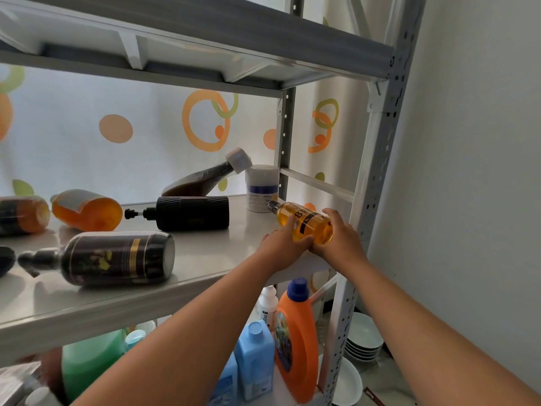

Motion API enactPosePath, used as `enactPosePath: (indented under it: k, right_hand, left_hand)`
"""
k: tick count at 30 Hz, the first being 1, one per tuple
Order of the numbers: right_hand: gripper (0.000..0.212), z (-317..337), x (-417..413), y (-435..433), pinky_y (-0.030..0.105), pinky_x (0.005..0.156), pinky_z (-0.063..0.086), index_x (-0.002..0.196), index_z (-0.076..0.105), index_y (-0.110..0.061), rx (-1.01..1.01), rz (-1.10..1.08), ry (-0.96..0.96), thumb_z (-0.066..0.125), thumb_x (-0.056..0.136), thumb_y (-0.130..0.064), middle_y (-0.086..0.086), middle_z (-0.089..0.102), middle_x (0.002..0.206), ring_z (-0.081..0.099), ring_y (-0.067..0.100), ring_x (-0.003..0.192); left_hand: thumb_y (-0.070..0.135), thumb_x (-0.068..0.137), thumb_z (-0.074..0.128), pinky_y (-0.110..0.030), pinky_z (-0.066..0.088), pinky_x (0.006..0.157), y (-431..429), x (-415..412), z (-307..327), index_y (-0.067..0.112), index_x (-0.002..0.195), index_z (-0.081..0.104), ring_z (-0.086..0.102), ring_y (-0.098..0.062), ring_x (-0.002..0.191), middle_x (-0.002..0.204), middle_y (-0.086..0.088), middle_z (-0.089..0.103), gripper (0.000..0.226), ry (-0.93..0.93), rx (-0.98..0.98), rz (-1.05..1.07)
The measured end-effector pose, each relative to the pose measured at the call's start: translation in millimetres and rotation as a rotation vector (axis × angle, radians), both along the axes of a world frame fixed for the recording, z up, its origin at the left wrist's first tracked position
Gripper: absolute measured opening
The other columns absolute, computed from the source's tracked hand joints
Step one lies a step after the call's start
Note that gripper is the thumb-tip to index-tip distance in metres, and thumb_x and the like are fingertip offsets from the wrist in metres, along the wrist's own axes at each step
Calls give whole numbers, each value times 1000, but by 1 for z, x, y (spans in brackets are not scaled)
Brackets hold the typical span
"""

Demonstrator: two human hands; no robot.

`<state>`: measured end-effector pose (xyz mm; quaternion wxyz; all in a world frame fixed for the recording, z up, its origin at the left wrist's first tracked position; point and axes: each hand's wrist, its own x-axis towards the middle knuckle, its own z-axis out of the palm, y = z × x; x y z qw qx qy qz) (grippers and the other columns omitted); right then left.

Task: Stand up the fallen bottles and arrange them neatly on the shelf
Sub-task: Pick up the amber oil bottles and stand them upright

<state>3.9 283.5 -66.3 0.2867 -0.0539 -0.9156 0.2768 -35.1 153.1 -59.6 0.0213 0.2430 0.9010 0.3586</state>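
Both hands grip the yellow bottle (304,222) at the right front corner of the shelf (205,259). The left hand (282,244) wraps the near side; the right hand (339,235) cups the base end, giving a pivot for tipping it upright. The bottle lies tilted, neck pointing toward the white jar (261,187). The black pump bottle (190,213) and dark labelled bottle (117,259) lie fallen, well apart.
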Motion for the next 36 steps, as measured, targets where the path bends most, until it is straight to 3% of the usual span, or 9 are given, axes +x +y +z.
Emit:
enactPosePath:
  k: [7, 10, 13, 20, 25, 30, 36]
  right_hand:
    - [80, 6, 10, -5, 26, 79, 42, 140, 30, -22, -22, -10, 35, 73, 75, -41, 14, 45, 129, 49, 27, 114]
    - [75, 10, 13, -14, 30, 83, 45, 136, 36, -22, 25, -43, 101, 72, 75, -45, 13, 48, 128, 47, 25, 114]
    - [67, 21, 17, -29, 30, 88, 42, 134, 41, -20, 42, -35, 158, 71, 77, -43, 10, 50, 130, 45, 24, 118]
    - [62, 46, 12, -83, 33, 96, 42, 129, 47, -17, 1, 93, 249, 69, 78, -44, 6, 56, 129, 51, 23, 116]
    - [56, 52, 3, -133, 30, 92, 44, 124, 48, -17, -27, 240, 220, 72, 78, -37, 6, 56, 123, 52, 22, 113]
    - [51, 57, 2, -189, 25, 88, 41, 122, 49, -16, -26, 384, 209, 71, 79, -32, 6, 58, 121, 53, 19, 110]
    - [49, 66, -4, -256, 24, 86, 38, 121, 50, -19, -45, 531, 201, 72, 78, -30, 4, 57, 114, 51, 15, 106]
  left_hand:
    - [43, 96, 42, -40, 35, 105, -18, 10, 10, 23, 148, 22, 41, -27, 133, 148, -8, 39, 59, 47, 58, 23]
    - [37, 95, 45, -33, 40, 94, -28, 16, 18, 24, 139, 43, 51, -23, 121, 137, -6, 53, 45, 119, 83, 57]
    - [35, 92, 49, -33, 46, 89, -39, 24, 28, 28, 129, 53, 57, -19, 108, 124, -2, 61, 38, 173, 122, 122]
    - [29, 91, 48, -31, 49, 84, -84, 44, 62, 23, 119, 58, 61, -18, 100, 112, -1, 67, 30, 368, 42, 217]
    - [32, 87, 50, -29, 48, 83, -140, 42, 79, 30, 120, 56, 60, -13, 98, 114, 5, 66, 34, 339, 40, 300]
    - [29, 86, 50, -29, 47, 78, -199, 41, 85, 26, 116, 59, 58, -14, 93, 111, 3, 67, 32, 367, 1, 414]
    - [32, 85, 50, -31, 45, 84, -268, 42, 84, 26, 113, 60, 60, -19, 103, 106, 2, 70, 30, 381, 9, 597]
